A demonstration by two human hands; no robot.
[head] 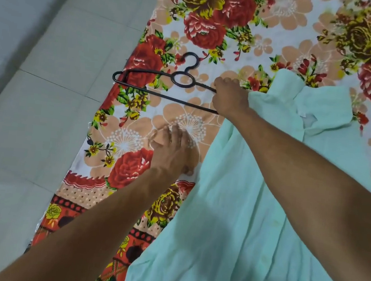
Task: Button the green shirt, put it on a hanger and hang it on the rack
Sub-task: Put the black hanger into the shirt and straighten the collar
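Head camera looks down at two bare arms reaching up from the bottom of the frame. Nearest, at the lower right, lies the green shirt (252, 217), spread flat on a flowery sheet (273, 34) with big red and yellow roses. Its front looks done up, and its collar points to the upper right.

A bit farther up, near the middle, the left hand (174, 153) rests flat on the sheet just beside the shirt's left edge. Its fingers are spread open and it holds nothing.

Farther still, the right hand (230, 97) is closed around one end of a black hanger (163, 84). That hand sits right at the shirt's shoulder, touching the cloth. The rest of the hanger sticks out to the left over the sheet, with its hook pointing up the frame.

On the left side is a pale tiled floor (34, 100).
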